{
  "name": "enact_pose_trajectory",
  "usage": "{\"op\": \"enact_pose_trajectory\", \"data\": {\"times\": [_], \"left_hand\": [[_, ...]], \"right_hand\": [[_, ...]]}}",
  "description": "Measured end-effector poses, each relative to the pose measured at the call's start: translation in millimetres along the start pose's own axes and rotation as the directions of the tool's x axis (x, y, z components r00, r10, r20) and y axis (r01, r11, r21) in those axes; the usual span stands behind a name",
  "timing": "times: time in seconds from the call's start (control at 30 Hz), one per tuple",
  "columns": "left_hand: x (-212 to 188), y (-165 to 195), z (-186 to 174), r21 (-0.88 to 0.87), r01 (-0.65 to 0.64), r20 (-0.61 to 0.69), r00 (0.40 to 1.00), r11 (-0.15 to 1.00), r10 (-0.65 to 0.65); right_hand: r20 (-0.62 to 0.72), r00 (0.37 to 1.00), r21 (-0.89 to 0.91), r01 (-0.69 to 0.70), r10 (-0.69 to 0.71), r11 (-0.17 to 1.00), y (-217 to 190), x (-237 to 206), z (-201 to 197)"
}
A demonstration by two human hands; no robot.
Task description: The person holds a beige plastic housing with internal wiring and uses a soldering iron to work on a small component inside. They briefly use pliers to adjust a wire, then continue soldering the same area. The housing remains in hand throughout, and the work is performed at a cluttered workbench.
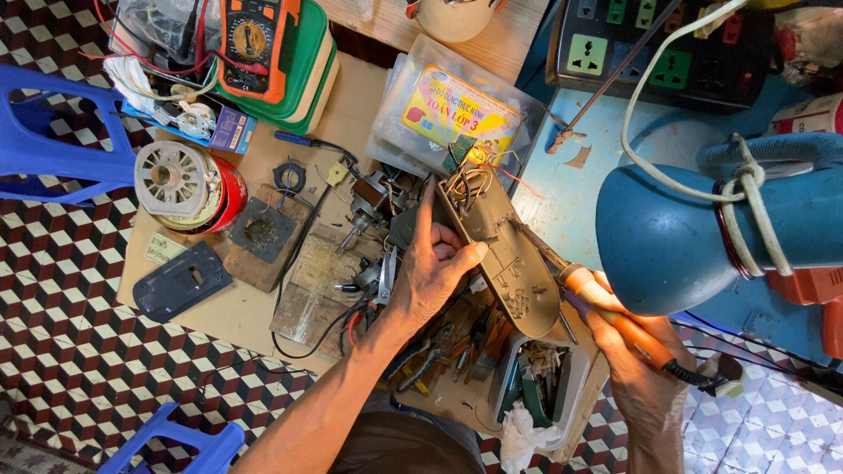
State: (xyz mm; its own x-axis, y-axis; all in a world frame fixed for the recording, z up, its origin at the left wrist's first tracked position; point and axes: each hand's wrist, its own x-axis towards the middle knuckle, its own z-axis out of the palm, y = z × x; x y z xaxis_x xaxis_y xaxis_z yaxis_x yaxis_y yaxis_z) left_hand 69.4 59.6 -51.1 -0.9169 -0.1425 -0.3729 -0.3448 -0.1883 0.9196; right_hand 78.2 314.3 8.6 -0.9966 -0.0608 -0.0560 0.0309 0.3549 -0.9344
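Observation:
My left hand grips a long olive-green device casing with loose wires sprouting from its top end, thumb lying along its left edge. My right hand holds an orange-handled soldering iron, whose metal tip points up-left against the right side of the casing. Both hands work above a cluttered low wooden board under a blue desk lamp.
An orange multimeter lies on a green box at the back. A round motor part on a red tin, a small motor, pliers, a clear plastic box, a power strip and blue stools surround the work.

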Motion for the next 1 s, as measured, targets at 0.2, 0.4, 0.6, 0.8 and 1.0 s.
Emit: {"op": "enact_pose_trajectory", "data": {"times": [0.2, 0.4, 0.6, 0.8, 1.0], "left_hand": [[-0.2, 1.4, 0.9, 0.011, -0.002, -0.008, 1.0, 1.0, 0.002], [-0.7, 1.1, 1.8, -0.011, -0.003, -0.006, 1.0, 1.0, 0.003], [0.0, 0.1, 1.7, 0.001, 0.007, -0.01, 1.0, 1.0, -0.007], [0.0, -1.3, 1.8, 0.008, -0.013, -0.013, 1.0, 1.0, 0.013], [-0.1, -1.9, 2.4, -0.007, -0.003, -0.016, 1.0, 1.0, 0.003]], "right_hand": [[-0.127, 0.982, 0.091, -0.129, 0.14, 0.987, 5.6, -5.5, 7.5], [-0.333, 0.924, 0.363, -0.06, 0.19, 0.93, 20.6, -10.5, 25.6], [-0.334, 0.897, 0.547, -0.064, 0.288, 0.835, 22.6, -6.9, 28.6], [-0.357, 0.878, 0.539, -0.085, 0.319, 0.838, 9.8, 2.0, 34.0], [-0.362, 0.869, 0.548, -0.093, 0.336, 0.831, -8.8, 8.8, 38.0]]}}
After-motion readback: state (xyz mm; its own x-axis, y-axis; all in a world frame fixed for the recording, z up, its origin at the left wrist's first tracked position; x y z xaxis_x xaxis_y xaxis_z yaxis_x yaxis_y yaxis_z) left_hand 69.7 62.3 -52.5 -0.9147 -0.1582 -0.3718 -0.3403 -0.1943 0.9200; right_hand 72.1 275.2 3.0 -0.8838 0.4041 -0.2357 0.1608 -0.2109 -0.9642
